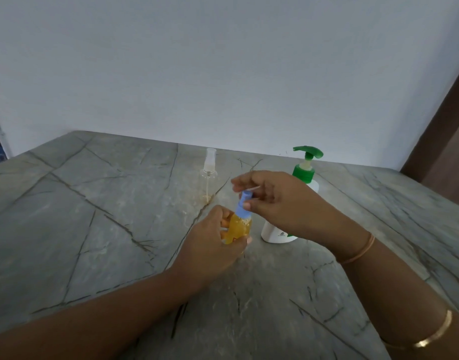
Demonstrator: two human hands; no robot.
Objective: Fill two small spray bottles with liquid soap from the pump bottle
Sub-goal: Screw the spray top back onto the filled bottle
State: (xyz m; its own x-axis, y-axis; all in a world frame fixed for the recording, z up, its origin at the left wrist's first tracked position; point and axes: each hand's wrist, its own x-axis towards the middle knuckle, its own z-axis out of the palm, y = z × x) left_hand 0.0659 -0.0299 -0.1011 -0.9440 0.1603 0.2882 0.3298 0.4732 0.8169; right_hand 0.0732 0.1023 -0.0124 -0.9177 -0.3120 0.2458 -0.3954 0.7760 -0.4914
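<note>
- While the left hand (210, 237) wrapped fingers and thumb round the body of the amber-filled spray bottle (240, 227), low over the grey stone counter (93, 216), the right hand (277, 201) pinched that bottle's blue spray top (243, 206) between thumb and fingertips
- Both hands were closed on the one bottle, body below and top above; whether the top was going on or coming off could not be told (the soap standing near the neck suggests closing)
- The second spray bottle (209, 175), clear and seemingly empty with its top on, stood upright farther back, apart from the hands
- The white pump bottle (305, 172) with its green pump stood just behind the right hand, partly hidden by it
- By this reading the first fill looked about done; the next move would call for seating the blue top tight, setting this bottle down upright, then uncapping the clear one and bringing its narrow mouth under the pump spout
</note>
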